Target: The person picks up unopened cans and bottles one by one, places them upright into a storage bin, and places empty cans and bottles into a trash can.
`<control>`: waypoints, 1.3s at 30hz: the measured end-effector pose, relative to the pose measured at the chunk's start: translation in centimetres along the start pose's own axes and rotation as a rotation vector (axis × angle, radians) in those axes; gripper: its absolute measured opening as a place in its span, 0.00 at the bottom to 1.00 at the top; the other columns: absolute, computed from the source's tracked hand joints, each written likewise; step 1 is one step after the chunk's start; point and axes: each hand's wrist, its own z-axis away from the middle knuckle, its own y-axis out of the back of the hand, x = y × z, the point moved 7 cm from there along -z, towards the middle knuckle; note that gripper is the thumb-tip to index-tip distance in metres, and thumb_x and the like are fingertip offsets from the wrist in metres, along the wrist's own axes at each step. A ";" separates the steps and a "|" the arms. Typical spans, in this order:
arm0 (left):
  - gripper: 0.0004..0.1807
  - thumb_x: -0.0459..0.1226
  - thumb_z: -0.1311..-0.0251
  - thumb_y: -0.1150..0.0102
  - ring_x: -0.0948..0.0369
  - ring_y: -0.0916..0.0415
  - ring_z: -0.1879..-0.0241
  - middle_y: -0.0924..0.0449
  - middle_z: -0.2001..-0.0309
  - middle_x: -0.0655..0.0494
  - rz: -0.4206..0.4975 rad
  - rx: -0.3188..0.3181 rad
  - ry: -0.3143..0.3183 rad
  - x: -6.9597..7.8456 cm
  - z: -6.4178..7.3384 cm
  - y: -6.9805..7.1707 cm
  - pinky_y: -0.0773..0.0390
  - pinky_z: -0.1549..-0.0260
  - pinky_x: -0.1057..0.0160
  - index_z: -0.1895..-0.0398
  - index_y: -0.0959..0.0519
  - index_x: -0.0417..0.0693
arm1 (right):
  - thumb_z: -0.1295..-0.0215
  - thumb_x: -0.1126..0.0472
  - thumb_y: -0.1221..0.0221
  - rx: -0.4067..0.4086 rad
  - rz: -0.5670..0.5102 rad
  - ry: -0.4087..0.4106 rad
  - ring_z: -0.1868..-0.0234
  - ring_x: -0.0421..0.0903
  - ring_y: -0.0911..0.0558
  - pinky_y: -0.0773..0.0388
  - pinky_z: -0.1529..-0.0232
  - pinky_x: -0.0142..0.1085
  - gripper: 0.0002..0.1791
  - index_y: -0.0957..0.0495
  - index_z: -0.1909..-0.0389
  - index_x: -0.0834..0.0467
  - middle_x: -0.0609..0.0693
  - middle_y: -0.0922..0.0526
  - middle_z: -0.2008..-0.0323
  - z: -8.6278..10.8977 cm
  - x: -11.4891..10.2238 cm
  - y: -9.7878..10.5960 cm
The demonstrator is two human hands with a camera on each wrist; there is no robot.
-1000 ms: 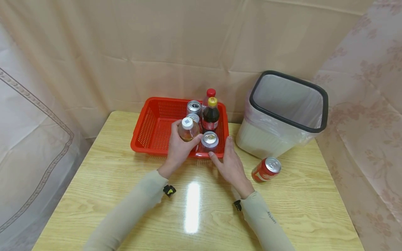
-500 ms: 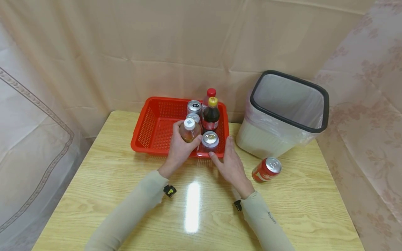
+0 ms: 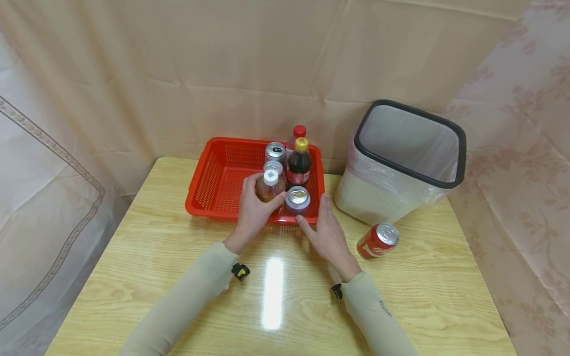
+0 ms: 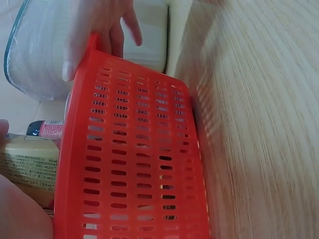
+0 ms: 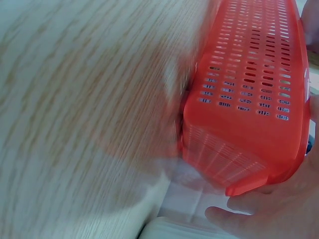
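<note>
My left hand (image 3: 253,210) grips a white-capped bottle (image 3: 269,192) of amber drink, upright at the front of the red basket (image 3: 222,215). In the left wrist view the bottle's pale printed label (image 4: 30,162) shows over the basket rim. My right hand (image 3: 328,236) rests at the basket's front right corner, its thumb at the front rim and its fairly straight fingers along the right side. A silver-topped can (image 3: 297,198) stands in that corner, just beyond the thumb. Behind are a yellow-capped dark bottle (image 3: 299,165), a red-capped bottle (image 3: 299,131) and two more cans (image 3: 275,150).
A red can (image 3: 377,241) stands on the wooden table (image 3: 200,306) right of my right hand. Behind it is a lined waste bin (image 3: 378,183) with a black rim. A beige curtain (image 3: 249,64) hangs behind the table.
The white-capped bottle in my left hand has shifted slightly right and down, toward the front right can. The right hand and basket have stayed in place.
</note>
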 end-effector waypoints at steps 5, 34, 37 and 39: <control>0.40 0.46 0.45 0.24 0.48 0.30 0.39 0.32 0.41 0.44 -0.061 -0.008 0.027 -0.2 -0.5 0.1 0.26 0.38 0.45 0.34 0.33 0.39 | 0.27 0.27 0.52 -0.001 -0.002 0.000 0.19 0.60 0.51 0.46 0.23 0.54 0.58 0.66 0.17 0.64 0.64 0.59 0.18 0.0 -0.1 0.0; 0.46 0.50 0.47 0.21 0.47 0.31 0.41 0.31 0.40 0.42 -0.287 -0.154 0.086 -1.1 -1.6 -0.4 0.28 0.38 0.47 0.32 0.34 0.37 | 0.26 0.28 0.53 -0.001 0.005 0.016 0.19 0.60 0.50 0.46 0.23 0.54 0.58 0.64 0.18 0.67 0.66 0.57 0.18 0.0 -0.3 0.1; 0.48 0.50 0.47 0.21 0.46 0.31 0.40 0.32 0.39 0.42 -0.290 -0.162 0.085 -1.1 -1.5 -0.4 0.28 0.37 0.47 0.30 0.35 0.37 | 0.26 0.28 0.53 -0.001 0.004 0.014 0.19 0.60 0.50 0.46 0.23 0.54 0.58 0.64 0.18 0.66 0.66 0.57 0.18 0.0 -0.2 0.0; 0.48 0.50 0.46 0.22 0.46 0.31 0.39 0.32 0.38 0.42 -0.289 -0.169 0.090 -1.2 -1.4 -0.5 0.28 0.36 0.46 0.29 0.36 0.38 | 0.26 0.28 0.53 0.000 0.004 0.009 0.19 0.60 0.50 0.46 0.23 0.53 0.58 0.64 0.18 0.66 0.66 0.57 0.18 0.0 -0.1 0.0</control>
